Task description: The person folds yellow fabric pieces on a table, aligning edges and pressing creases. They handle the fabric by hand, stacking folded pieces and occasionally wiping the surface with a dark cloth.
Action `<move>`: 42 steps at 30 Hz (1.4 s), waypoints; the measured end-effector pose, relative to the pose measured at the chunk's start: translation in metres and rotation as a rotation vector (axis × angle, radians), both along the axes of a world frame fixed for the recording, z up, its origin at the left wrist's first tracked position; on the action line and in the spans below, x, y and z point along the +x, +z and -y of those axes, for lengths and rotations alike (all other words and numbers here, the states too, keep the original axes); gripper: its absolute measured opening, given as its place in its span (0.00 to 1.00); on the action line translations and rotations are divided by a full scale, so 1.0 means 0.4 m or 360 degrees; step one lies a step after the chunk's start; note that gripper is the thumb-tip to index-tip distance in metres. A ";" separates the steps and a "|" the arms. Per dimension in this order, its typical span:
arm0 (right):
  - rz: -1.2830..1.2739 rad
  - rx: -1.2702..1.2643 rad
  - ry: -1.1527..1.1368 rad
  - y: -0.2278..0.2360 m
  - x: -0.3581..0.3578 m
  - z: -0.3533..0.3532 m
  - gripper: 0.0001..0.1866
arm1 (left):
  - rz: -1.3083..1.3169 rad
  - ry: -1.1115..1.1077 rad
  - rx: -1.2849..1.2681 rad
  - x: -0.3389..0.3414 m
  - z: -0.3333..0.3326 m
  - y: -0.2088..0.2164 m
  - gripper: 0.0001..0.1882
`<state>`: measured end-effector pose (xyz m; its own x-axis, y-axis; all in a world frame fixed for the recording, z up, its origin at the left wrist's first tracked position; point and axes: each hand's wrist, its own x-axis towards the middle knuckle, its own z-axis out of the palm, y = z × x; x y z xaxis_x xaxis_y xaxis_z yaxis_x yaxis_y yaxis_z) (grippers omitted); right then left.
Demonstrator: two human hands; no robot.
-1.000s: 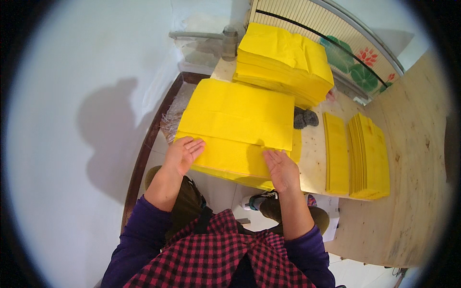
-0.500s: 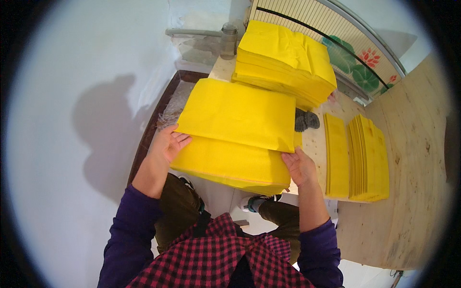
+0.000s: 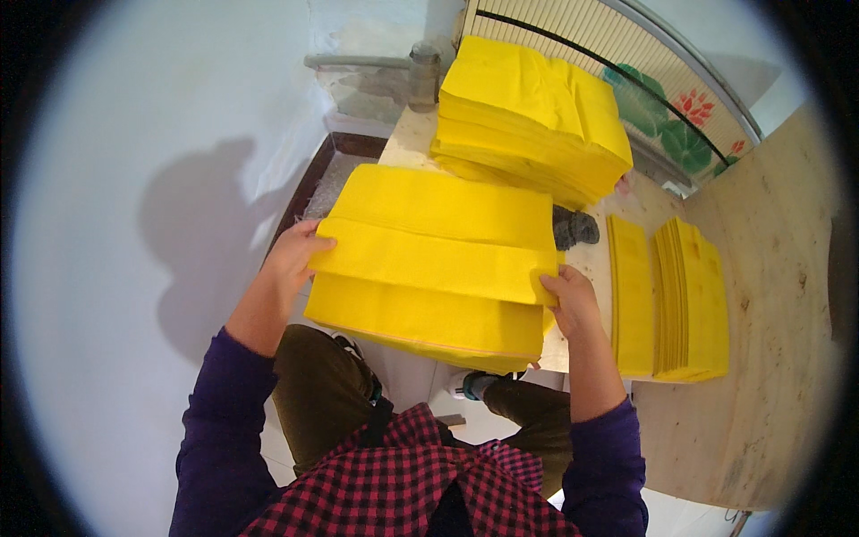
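A yellow felt-like fabric sheet (image 3: 429,264) lies across the near stack, its near part showing as a long band from left to right. My left hand (image 3: 300,253) pinches the band's left end, thumb on top. At the right end, my right hand (image 3: 570,294) grips the band between thumb and fingers. Behind the band, more yellow fabric (image 3: 447,201) lies flat. Below it shows the near stack of yellow fabric (image 3: 420,318), close to my knees. Whether the band is a fold or a separate layer, I cannot tell.
Behind stands a taller pile of yellow fabric (image 3: 528,107). Two narrower yellow stacks (image 3: 632,295) (image 3: 693,300) sit at the right by a wooden panel (image 3: 761,358). A dark grey cloth item (image 3: 575,229) lies between. A clear jar (image 3: 424,79) stands at the back left, near the white wall.
Both hands have closed on the near part of the sheet, which now shows as a raised band. The sheet's far edge has come nearer to me.
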<state>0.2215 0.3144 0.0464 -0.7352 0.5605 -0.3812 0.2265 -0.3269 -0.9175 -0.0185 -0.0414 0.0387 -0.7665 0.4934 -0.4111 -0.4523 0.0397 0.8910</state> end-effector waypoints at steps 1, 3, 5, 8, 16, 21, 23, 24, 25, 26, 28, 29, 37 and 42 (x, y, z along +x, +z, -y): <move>0.0021 0.0011 0.0004 0.001 0.021 0.016 0.15 | -0.0016 0.0009 -0.0025 0.017 0.019 -0.002 0.15; -0.0029 -0.0086 0.0033 0.000 0.059 0.041 0.14 | 0.0037 -0.0024 -0.0018 0.034 0.045 -0.006 0.16; -0.0012 -0.0105 0.0086 0.001 0.066 0.037 0.15 | 0.0218 -0.0083 -0.0005 0.042 0.059 -0.011 0.18; 0.0058 -0.0105 0.0128 0.001 0.048 0.007 0.16 | 0.0243 -0.0133 0.0027 0.017 0.041 -0.009 0.15; 0.0000 -0.0061 0.0049 -0.011 -0.037 -0.047 0.19 | 0.0137 -0.0126 -0.0120 -0.079 -0.043 -0.001 0.11; -0.0097 0.0238 -0.0067 -0.032 -0.048 -0.037 0.25 | 0.0042 -0.0094 -0.0252 -0.092 -0.051 -0.016 0.11; -0.0082 0.0352 -0.0161 -0.046 -0.062 -0.026 0.28 | 0.0060 -0.0089 -0.0213 -0.090 -0.046 -0.023 0.12; -0.0063 0.0355 -0.0234 -0.050 -0.067 -0.021 0.29 | 0.0057 -0.0068 -0.0219 -0.088 -0.046 -0.026 0.12; -0.0106 0.0447 -0.0165 -0.053 -0.069 -0.017 0.30 | 0.0053 -0.0045 -0.0225 -0.087 -0.046 -0.030 0.12; -0.0106 0.0496 -0.0140 -0.055 -0.072 -0.011 0.30 | 0.0051 -0.0022 -0.0233 -0.087 -0.044 -0.032 0.12; -0.0067 0.0539 -0.0129 -0.056 -0.074 -0.003 0.31 | 0.0062 -0.0080 -0.0145 -0.087 -0.039 -0.034 0.13; -0.0030 0.0535 -0.0143 -0.054 -0.073 -0.003 0.31 | 0.0065 -0.0109 -0.0099 -0.087 -0.038 -0.034 0.14; -0.0002 0.0579 -0.0061 -0.039 -0.085 -0.003 0.31 | 0.0070 0.0129 -0.0021 -0.065 -0.048 -0.032 0.10; 0.0099 0.0635 -0.0061 -0.024 -0.077 0.005 0.30 | 0.0050 0.0229 -0.0080 -0.060 -0.052 -0.034 0.10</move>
<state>0.1907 0.3123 0.0368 -0.6933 0.7000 -0.1713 0.2799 0.0426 -0.9591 -0.0424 -0.0206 0.0252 -0.8140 0.3579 -0.4575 -0.4843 0.0165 0.8747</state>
